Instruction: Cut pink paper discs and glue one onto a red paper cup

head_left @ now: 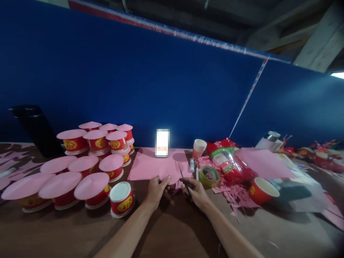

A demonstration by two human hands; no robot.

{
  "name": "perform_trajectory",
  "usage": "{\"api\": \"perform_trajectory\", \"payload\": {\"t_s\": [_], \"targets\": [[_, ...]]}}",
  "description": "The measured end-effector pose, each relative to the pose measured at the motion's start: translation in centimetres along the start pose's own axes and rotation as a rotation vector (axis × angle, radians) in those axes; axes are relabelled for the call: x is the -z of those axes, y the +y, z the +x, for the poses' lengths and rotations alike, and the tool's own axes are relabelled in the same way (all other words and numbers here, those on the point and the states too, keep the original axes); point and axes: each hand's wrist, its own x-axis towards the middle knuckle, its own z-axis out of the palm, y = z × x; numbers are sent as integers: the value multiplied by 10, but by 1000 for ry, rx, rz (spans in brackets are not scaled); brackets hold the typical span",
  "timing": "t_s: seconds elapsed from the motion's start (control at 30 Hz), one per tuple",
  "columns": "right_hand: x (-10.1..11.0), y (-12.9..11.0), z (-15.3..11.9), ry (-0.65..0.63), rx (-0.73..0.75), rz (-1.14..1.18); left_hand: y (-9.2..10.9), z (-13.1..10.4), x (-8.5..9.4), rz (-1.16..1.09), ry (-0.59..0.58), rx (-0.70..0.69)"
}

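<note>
In the head view, my left hand (pixel 156 190) pinches the near edge of a rounded piece of pink paper (pixel 172 176) between thumb and fingers. My right hand (pixel 198 192) is wrapped round the handles of a pair of scissors (pixel 184 177), whose blades point away from me beside the paper's right edge. Thin pink offcuts (pixel 177 186) hang between the hands. Beyond them lies a flat stack of pink sheets (pixel 141 165). A red paper cup (pixel 125 205) with a gold emblem stands upside down to the left of my left hand.
Several red cups topped with shallow pink paper cones (pixel 92 186) crowd the left side. A lit phone (pixel 162 143) stands upright at the back. Right of my hands are a roll of tape (pixel 210 175), pink scraps (pixel 239 195), a red plastic package (pixel 225 157) and an orange cup (pixel 262 193).
</note>
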Motion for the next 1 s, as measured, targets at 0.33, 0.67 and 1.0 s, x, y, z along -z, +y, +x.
{"api": "perform_trajectory", "payload": {"t_s": [0.33,0.67,1.0], "targets": [[1,5,2,6,34,35,0,-1,0,26,-38,0],[2,4,2,-5,39,22,1,-1,0,16,-27,-6],[2,5,2,1,34,12,3,-2,-1,-17,-2,21]]}}
